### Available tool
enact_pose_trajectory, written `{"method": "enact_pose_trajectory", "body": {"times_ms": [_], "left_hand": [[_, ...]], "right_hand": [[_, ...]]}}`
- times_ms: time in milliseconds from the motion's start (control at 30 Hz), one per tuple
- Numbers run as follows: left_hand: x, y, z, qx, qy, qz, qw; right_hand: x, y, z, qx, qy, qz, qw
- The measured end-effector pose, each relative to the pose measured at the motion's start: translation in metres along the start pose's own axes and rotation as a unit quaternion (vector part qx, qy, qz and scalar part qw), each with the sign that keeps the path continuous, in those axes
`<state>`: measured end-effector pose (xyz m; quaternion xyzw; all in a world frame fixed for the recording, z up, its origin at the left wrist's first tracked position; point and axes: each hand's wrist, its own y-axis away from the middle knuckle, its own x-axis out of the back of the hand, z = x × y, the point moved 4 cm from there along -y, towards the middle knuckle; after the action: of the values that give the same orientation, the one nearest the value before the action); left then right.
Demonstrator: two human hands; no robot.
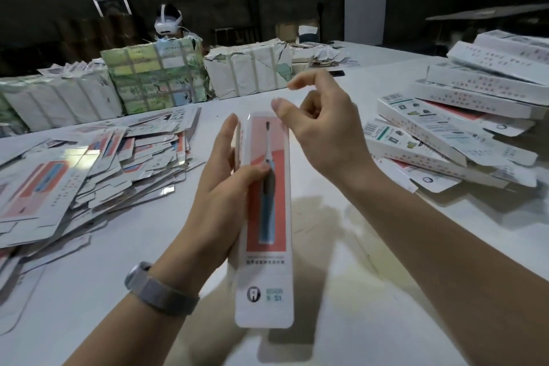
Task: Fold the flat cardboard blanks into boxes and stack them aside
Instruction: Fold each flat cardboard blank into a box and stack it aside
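A long narrow box [265,261], white with a red panel and a blue toothbrush picture, is held lengthwise above the white table [371,291]. My left hand [221,169] grips it from the left side, thumb on its printed face. My right hand [318,125] hovers just right of the box's far end, fingers loosely curled and holding nothing. Flat cardboard blanks [89,166] lie in a loose heap at the left. Folded boxes [445,128] are stacked at the right.
Wrapped paper bundles [154,80] line the table's far side. Behind them sits a person wearing a white headset [167,22]. A dark phone-like object [335,72] lies on the table past my right hand. A grey band circles my left wrist.
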<state>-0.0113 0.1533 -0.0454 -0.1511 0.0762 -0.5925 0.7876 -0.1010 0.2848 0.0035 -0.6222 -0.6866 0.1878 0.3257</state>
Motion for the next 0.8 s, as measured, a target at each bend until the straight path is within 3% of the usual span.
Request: {"method": "enact_pose_trajectory", "body": {"times_ms": [100,200,333,600,800], "left_hand": [[0.0,0.0,0.001,0.0,0.061,0.016,0.998],[0.0,0.0,-0.002,0.018,0.099,0.012,0.995],[0.006,-0.003,-0.006,0.042,0.153,0.002,0.987],[0.008,-0.007,-0.008,-0.031,0.053,0.03,0.998],[0.007,-0.007,-0.009,-0.024,0.109,0.02,0.994]], "right_hand": [[-0.018,0.007,0.006,-0.02,0.012,-0.11,0.994],[-0.029,0.013,0.009,-0.073,-0.121,-0.169,0.975],[-0.034,0.017,0.009,-0.102,-0.174,-0.203,0.958],[-0.04,0.022,0.002,-0.085,-0.197,-0.232,0.949],[-0.042,0.021,0.008,-0.102,-0.203,-0.237,0.944]]}}
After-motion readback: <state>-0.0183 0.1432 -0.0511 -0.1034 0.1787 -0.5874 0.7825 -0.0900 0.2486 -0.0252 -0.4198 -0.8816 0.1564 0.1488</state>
